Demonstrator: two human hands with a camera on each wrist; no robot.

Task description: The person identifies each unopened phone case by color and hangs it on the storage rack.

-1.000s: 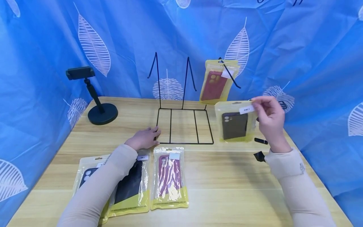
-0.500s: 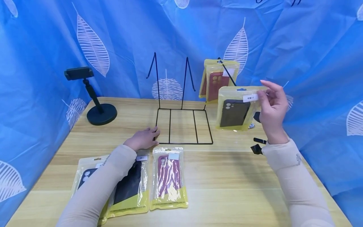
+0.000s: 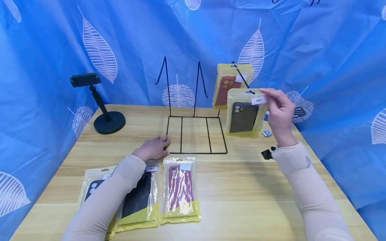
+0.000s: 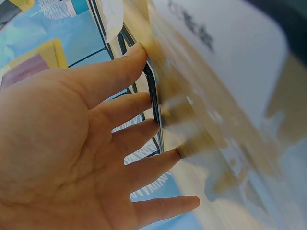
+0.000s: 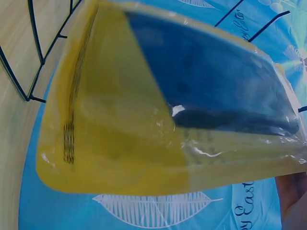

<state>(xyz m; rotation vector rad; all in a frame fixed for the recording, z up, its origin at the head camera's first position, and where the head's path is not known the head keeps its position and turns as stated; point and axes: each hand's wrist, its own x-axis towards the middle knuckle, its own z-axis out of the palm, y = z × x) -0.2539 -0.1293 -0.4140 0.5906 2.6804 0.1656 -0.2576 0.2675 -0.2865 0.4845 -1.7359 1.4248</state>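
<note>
I've got the packet (image 3: 243,117) hanging upright, pinched at its top corner by the right hand (image 3: 280,108), hole at the end of the hook (image 3: 243,78) (threaded? can't tell). Left hand (image 3: 152,148)'s farther off, fingers straight against the rack (image 3: 204,153).

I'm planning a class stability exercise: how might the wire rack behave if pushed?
The wire rack would probably slide rather than roll, since its flat rectangular base lies on the table. Its open, thin-wire build suggests it is light. It might tip more readily rightward, where packets hang on one hook.
</note>
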